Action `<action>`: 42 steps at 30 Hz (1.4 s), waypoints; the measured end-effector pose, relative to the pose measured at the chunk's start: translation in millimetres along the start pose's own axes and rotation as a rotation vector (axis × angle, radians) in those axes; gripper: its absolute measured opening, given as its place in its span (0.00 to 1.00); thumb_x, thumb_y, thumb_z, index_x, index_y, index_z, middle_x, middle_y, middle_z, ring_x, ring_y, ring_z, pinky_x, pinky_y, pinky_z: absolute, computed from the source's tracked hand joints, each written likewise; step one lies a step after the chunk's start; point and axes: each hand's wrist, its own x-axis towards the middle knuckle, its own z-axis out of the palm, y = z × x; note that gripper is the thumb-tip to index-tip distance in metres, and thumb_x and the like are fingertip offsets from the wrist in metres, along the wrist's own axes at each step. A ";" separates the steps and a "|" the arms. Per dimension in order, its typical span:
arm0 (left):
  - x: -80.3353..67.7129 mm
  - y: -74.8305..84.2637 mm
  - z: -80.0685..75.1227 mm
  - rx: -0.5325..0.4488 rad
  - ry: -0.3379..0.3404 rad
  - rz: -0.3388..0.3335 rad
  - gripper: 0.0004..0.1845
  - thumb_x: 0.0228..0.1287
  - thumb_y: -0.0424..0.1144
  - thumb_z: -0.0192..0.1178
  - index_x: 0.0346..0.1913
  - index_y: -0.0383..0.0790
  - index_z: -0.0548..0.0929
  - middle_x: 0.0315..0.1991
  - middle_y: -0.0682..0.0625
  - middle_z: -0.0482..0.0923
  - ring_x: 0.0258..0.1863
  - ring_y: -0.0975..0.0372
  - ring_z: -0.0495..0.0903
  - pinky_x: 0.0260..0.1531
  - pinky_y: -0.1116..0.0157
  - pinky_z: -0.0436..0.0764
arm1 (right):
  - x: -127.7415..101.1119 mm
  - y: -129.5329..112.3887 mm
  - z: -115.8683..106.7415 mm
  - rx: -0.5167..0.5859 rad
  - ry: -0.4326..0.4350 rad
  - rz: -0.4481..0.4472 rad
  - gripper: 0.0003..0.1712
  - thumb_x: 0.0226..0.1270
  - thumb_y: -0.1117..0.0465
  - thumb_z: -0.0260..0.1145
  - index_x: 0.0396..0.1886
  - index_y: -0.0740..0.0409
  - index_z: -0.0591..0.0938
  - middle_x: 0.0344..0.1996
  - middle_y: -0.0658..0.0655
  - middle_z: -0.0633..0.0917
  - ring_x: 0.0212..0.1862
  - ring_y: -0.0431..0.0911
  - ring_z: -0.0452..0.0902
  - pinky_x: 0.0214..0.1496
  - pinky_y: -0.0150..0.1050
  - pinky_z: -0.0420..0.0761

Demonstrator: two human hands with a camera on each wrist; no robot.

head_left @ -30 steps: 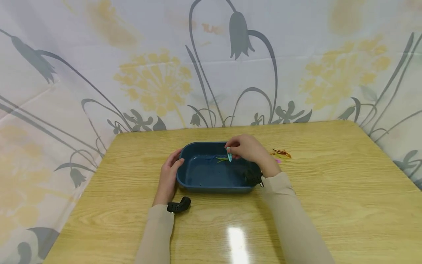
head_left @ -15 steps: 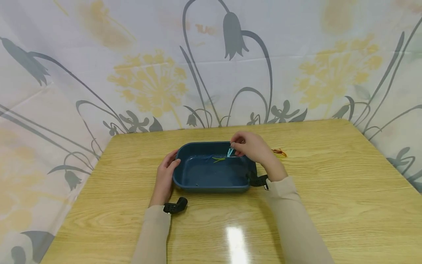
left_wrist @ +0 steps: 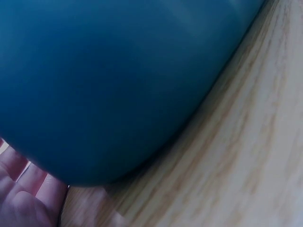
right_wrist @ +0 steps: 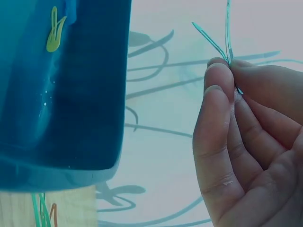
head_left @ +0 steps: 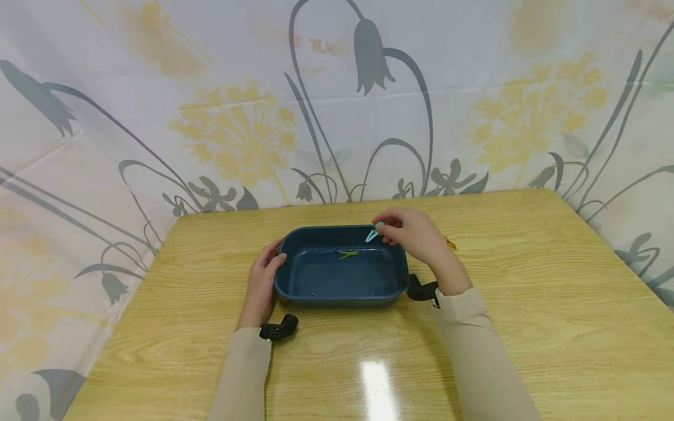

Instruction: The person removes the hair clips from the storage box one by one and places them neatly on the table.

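Note:
In the head view my right hand [head_left: 413, 234] pinches a teal snap hair clip [head_left: 371, 234] between thumb and fingertips, above the back right of a dark blue plastic basin [head_left: 339, 299]. The right wrist view shows this clip's two prongs [right_wrist: 210, 40] spread apart. A yellow-green hair clip [right_wrist: 55, 33] lies inside the basin, its prongs also apart. Beside it is a blue clip [head_left: 329, 251], hard to make out against the floor. My left hand [head_left: 261, 283] grips the basin's left end, thumb at the rim and fingers along the outer wall.
An orange clip [head_left: 450, 243] lies on the wooden table [head_left: 526, 280] behind my right wrist. Green clips [right_wrist: 41, 210] show beyond the basin in the right wrist view. A flowered cloth [head_left: 337, 117] hangs along the table's back edge.
My right hand has shifted right and slightly back with the teal clip, which now slants and sits higher over the basin. My left hand keeps its hold on the basin.

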 end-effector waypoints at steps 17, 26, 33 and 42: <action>-4.0 5.5 1.4 0.030 0.003 -0.012 0.21 0.68 0.40 0.50 0.63 0.46 0.69 0.62 0.51 0.67 0.60 0.60 0.66 0.61 0.61 0.64 | -2.8 14.8 -16.9 0.003 0.033 0.010 0.10 0.64 0.52 0.61 0.39 0.51 0.78 0.35 0.59 0.83 0.36 0.51 0.78 0.39 0.45 0.76; 4.0 -4.3 -1.4 0.017 0.002 -0.014 0.21 0.67 0.41 0.51 0.63 0.48 0.69 0.62 0.52 0.67 0.60 0.60 0.65 0.61 0.61 0.63 | -5.2 27.9 -22.9 -0.014 0.106 0.030 0.09 0.64 0.52 0.61 0.39 0.52 0.79 0.31 0.54 0.83 0.36 0.51 0.78 0.39 0.43 0.77; 6.3 -7.7 -3.7 0.021 0.009 -0.018 0.21 0.67 0.41 0.51 0.63 0.49 0.70 0.62 0.52 0.68 0.60 0.61 0.66 0.61 0.61 0.64 | -3.7 36.1 -24.0 -0.017 0.116 0.017 0.10 0.66 0.55 0.59 0.40 0.55 0.79 0.31 0.55 0.82 0.35 0.50 0.78 0.40 0.42 0.77; -2.5 4.4 0.9 0.034 0.003 -0.018 0.22 0.68 0.40 0.50 0.64 0.46 0.68 0.62 0.49 0.67 0.61 0.58 0.65 0.61 0.61 0.64 | -1.4 48.9 -23.6 -0.037 0.206 0.065 0.10 0.66 0.54 0.59 0.40 0.54 0.79 0.33 0.57 0.80 0.34 0.50 0.77 0.38 0.42 0.78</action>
